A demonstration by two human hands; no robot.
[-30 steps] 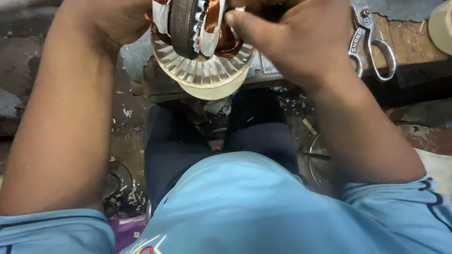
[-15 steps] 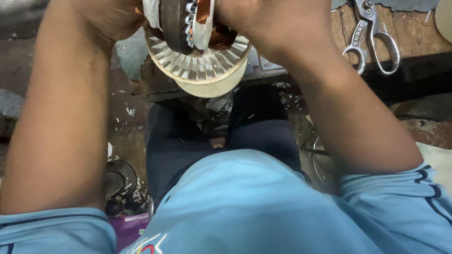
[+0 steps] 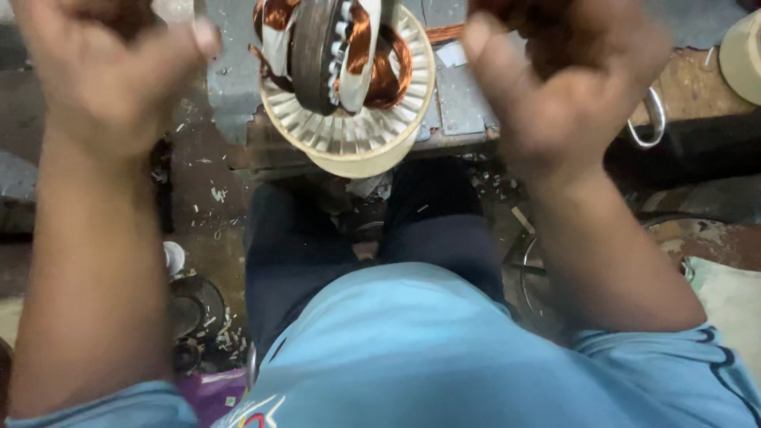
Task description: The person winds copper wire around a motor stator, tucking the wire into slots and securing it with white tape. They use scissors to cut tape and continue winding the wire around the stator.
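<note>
The round motor stator with copper-coloured wire coils and white insulating strips point(image 3: 333, 51) stands on edge in a cream-white ribbed plastic disc point(image 3: 349, 131), which sits at the near edge of the grey metal work block point(image 3: 230, 79). Coils show on both sides of the dark laminated core, and white strips are fitted between them; judged from this, winding and insulation are largely in place. A loose copper strand runs from the stator toward the right hand, so tying off or lead dressing appears not yet complete. How many slots are filled cannot be told, since the upper part of the stator is cut off by the frame

The left hand point(image 3: 111, 67) is raised to the left of the stator, fingers curled into a fist, apart from the stator; whether it pinches a wire cannot be told. The right hand point(image 3: 567, 87) is raised to the right, also curled closed, near the copper strand; contact with it is not clear

Surface: the block rests on a worn, stained wooden bench point(image 3: 690, 87) littered with small white scraps. A metal scissor handle loop point(image 3: 646, 119) lies just right of the right hand. A cream round object point(image 3: 745, 55) sits at the right edge

Room: the floor below is dark and dirty, with debris and wire offcuts near the person's dark trousers and light blue shirt
</note>
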